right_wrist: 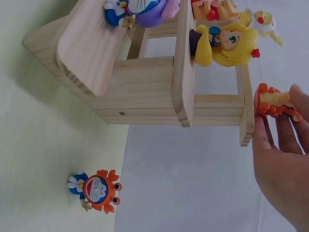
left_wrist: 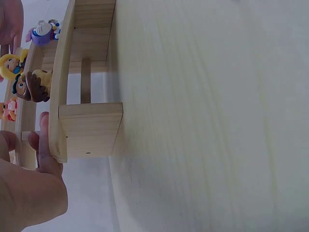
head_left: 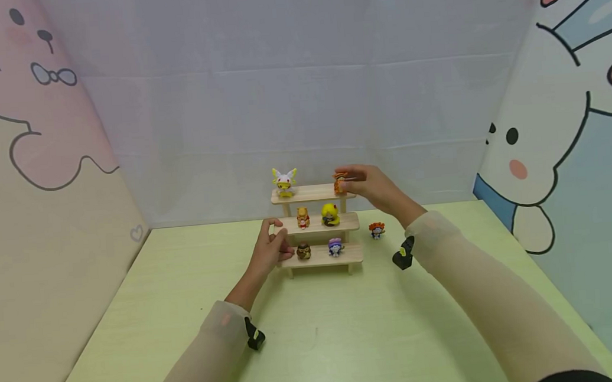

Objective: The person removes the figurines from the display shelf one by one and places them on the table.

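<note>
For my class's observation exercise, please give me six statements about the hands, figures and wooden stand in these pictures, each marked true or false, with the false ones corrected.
1. The right hand holds an orange figure near the right end of the top shelf. True.
2. Both hands hold figures. False: the left hand touches the wooden stand.
3. The bottom shelf carries two figures. True.
4. Every figure is on the stand or held. False: a crab-hooded figure is on the table, to the right of the stand.
5. A yellow-haired figure is on the middle shelf. True.
6. A figure on the top shelf lies toppled. False: the white figure there stands upright.
</note>
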`<state>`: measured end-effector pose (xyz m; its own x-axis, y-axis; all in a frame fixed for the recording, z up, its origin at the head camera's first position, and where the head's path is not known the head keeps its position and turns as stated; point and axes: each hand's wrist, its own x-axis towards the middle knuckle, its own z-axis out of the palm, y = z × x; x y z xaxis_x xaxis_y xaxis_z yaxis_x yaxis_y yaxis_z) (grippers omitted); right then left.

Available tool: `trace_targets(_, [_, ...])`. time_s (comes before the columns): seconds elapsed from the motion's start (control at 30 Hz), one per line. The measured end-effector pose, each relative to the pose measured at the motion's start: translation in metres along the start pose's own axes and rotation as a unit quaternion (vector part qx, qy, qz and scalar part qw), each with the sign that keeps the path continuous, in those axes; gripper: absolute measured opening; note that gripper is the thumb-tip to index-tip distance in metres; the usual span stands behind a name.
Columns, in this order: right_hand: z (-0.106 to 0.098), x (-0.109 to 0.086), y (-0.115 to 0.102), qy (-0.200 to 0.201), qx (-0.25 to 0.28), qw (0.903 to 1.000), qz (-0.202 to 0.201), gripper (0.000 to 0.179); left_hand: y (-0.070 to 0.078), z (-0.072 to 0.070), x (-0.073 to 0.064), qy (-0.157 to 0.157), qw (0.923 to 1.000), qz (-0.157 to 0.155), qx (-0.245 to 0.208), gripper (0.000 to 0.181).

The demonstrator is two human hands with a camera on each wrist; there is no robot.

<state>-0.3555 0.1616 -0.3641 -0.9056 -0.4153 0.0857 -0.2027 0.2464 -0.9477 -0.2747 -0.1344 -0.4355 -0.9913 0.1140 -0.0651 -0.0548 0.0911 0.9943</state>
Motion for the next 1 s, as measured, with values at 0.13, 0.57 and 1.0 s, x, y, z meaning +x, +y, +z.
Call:
trace_targets(0.13, [-0.006, -0.003, 0.002, 0.004, -0.006, 1.0, 0.003, 0.05, 0.0, 0.0, 0.0, 0.001, 1.0, -0.001, -0.003, 0.026])
trace_targets(0.57, [-0.03, -0.02, 0.012, 0.023, -0.008, 0.9996, 0.015, 0.051, -0.002, 0.0, 0.002, -0.002, 1.0, 0.001, -0.01, 0.028])
trace_targets(1.0, [-0.051, -0.045, 0.026, 0.039, -0.044, 0.9975, 0.038, 0.055, 0.0, 0.001, -0.001, 0.001, 0.9999, 0.0, -0.01, 0.025])
